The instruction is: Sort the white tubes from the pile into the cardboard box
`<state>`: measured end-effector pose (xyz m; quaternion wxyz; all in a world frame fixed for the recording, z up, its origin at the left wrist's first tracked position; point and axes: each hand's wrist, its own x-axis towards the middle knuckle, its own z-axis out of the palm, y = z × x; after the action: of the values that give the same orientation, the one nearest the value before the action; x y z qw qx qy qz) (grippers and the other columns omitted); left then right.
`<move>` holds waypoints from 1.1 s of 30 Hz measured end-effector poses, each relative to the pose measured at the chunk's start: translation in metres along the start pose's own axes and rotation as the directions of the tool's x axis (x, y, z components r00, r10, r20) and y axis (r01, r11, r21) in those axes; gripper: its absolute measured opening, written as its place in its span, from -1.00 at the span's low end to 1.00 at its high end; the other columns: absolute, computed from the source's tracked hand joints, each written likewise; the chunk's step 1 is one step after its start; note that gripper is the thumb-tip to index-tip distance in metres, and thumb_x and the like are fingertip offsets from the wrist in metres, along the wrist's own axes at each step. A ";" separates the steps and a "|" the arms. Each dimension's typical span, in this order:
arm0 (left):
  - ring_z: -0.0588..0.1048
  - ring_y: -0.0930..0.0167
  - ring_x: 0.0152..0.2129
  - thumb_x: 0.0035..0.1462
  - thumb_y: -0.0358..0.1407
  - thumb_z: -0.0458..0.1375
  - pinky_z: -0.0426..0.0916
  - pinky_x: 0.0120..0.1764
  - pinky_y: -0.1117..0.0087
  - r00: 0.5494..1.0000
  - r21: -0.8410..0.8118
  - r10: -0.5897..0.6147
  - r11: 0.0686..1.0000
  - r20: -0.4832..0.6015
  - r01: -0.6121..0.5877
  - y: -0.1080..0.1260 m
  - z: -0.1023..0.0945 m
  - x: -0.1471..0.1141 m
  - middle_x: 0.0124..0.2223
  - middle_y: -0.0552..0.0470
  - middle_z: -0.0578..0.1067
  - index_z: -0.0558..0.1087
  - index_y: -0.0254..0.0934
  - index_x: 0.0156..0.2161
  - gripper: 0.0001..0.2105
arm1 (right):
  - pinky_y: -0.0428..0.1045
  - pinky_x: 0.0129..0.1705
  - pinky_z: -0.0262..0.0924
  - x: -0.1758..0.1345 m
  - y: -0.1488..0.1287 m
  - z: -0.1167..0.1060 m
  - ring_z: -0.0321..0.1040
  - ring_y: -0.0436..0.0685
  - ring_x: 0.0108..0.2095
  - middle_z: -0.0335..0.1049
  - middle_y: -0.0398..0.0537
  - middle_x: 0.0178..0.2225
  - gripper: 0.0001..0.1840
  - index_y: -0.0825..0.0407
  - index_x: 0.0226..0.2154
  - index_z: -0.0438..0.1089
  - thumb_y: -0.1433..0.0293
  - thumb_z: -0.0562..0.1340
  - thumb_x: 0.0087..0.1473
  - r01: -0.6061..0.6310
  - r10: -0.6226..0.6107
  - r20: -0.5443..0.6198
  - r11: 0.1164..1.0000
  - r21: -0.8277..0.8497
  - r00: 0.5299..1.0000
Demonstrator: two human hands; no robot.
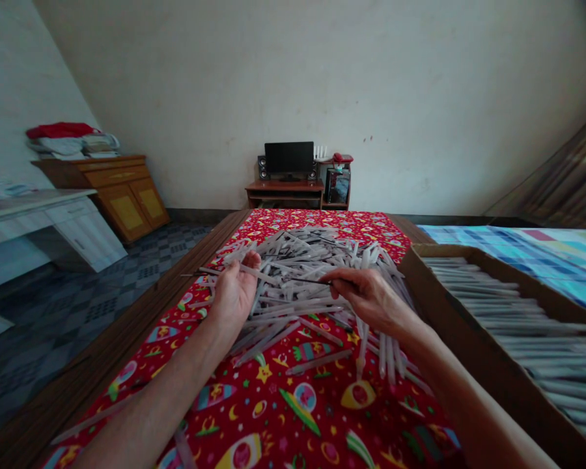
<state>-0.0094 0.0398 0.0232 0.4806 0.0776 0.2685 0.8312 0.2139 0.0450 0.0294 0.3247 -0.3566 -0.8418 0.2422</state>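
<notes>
My left hand, palm partly up, is closed around a translucent plastic pen barrel. The barrel points right, and a thin dark stick pokes out beyond the hand's left side. Pinched in my right hand is a slim dark pen refill; its tip points left, close to the barrel's end. Whether the tip is inside the barrel I cannot tell. Beneath and behind both hands spreads a loose heap of similar clear barrels, with some dark sticks among them.
A cardboard box at the right holds rows of filled grey-white pens. The heap lies on a red patterned cloth. Behind are a desk with a monitor and a wooden cabinet. A checked blue cloth lies beyond the box.
</notes>
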 end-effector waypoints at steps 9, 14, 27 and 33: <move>0.39 0.52 -0.47 0.19 -0.56 -0.19 0.41 -0.39 0.51 0.999 -0.018 -0.007 1.000 0.035 0.007 -0.002 -0.002 0.001 -0.43 -0.02 0.36 0.28 -0.38 -0.49 -0.71 | -0.19 -0.48 0.06 -0.001 -0.003 0.002 0.25 -0.07 -0.54 0.39 -0.13 -0.51 -0.69 0.12 -0.26 0.45 0.52 0.03 0.04 0.002 -0.002 0.014 1.000 0.001 1.000; 0.20 0.61 -0.66 0.19 -0.58 -0.23 0.19 -0.60 0.64 0.990 -0.029 -0.055 0.998 0.129 0.059 -0.001 -0.006 0.007 -0.56 0.09 0.19 0.16 -0.37 -0.59 -0.65 | -0.19 -0.47 0.06 0.000 -0.005 0.000 0.26 -0.07 -0.52 0.39 -0.13 -0.51 -0.70 0.14 -0.27 0.45 0.53 0.03 0.04 0.011 -0.011 0.037 1.000 -0.002 0.999; 0.28 0.59 -0.62 0.20 -0.56 -0.20 0.30 -0.53 0.60 0.993 -0.047 -0.022 0.999 0.113 0.027 -0.004 -0.003 -0.004 -0.53 0.08 0.25 0.20 -0.35 -0.54 -0.69 | -0.17 -0.43 0.12 0.000 -0.007 0.024 0.30 -0.06 -0.52 0.40 -0.14 -0.51 -0.71 0.11 -0.23 0.43 0.53 0.03 0.06 0.040 -0.038 -0.057 0.999 0.020 0.998; 0.49 0.45 -0.33 0.20 -0.54 -0.16 0.43 -0.21 0.39 0.994 0.019 -0.013 1.000 0.109 0.011 -0.005 0.000 -0.013 -0.36 -0.09 0.47 0.32 -0.39 -0.40 -0.75 | -0.11 -0.24 0.18 0.000 -0.003 0.036 0.35 0.03 -0.29 0.42 -0.01 -0.30 -0.74 0.10 -0.19 0.37 0.49 0.05 0.09 0.170 -0.195 -0.319 0.980 -0.103 0.927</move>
<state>0.0016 0.0309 0.0223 0.4987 0.1258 0.2497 0.8204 0.1867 0.0369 0.0066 0.4680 -0.3237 -0.8139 0.1171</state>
